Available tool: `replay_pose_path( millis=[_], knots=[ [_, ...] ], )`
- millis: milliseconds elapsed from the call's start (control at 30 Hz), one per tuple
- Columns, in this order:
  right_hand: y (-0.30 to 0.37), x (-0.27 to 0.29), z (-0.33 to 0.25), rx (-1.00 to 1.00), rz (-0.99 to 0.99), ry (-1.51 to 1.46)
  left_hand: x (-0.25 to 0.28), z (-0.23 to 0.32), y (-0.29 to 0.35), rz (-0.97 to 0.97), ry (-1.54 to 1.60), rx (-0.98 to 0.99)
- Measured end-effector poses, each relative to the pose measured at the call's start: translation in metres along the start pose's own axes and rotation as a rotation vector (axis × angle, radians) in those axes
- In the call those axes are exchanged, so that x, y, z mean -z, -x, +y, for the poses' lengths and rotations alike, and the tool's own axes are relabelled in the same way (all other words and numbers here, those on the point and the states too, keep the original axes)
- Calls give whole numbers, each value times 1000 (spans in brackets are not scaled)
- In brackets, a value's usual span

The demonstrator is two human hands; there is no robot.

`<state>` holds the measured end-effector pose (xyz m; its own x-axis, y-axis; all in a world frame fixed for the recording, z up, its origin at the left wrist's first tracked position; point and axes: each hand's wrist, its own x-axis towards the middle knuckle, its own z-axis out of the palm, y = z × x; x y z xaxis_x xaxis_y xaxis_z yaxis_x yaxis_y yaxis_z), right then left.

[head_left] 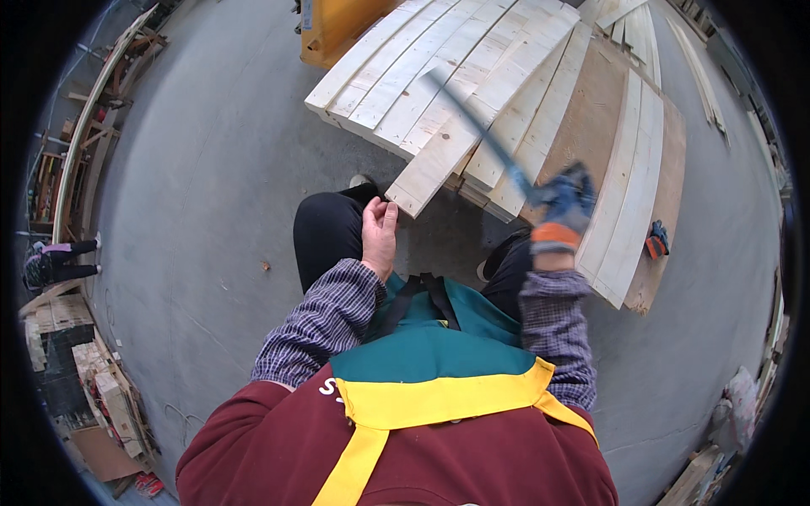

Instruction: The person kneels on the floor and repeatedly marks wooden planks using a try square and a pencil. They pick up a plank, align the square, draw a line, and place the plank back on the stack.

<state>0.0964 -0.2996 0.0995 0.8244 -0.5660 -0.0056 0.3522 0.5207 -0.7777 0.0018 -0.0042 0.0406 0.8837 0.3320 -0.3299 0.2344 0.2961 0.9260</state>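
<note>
My left hand (380,236) is bare, its fingers closed at the near end of a pale wooden board (472,131). That board lies aslant on a stack of planks, its end sticking out toward me. My right hand (565,207), in a blue-grey and orange work glove, grips a long blue-grey bar (481,131). The bar slants up and left above the boards, blurred by motion. Its exact kind of tool I cannot make out.
Another work glove (657,239) lies on a brown panel (645,291) at the right of the stack. A yellow metal frame (337,29) stands behind. Wood scraps (110,396) are piled at the left, where another person (63,263) stands. Grey floor (219,169) surrounds the stack.
</note>
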Motion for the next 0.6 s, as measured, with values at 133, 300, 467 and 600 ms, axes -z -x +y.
replay_pose_path(
  millis=[133,300,467,600],
  knots=[
    [-52,105,-85,252,200,128,-13,23,-2,37,-888,-699],
    [-88,262,-93,341,800,218,-53,51,-31,-71,-1283,-666],
    [-75,370,-55,255,1067,276,-62,64,-39,-153,-1332,-440],
    [-74,406,-34,136,920,-1,-55,92,-30,-129,-1322,-526]
  ],
)
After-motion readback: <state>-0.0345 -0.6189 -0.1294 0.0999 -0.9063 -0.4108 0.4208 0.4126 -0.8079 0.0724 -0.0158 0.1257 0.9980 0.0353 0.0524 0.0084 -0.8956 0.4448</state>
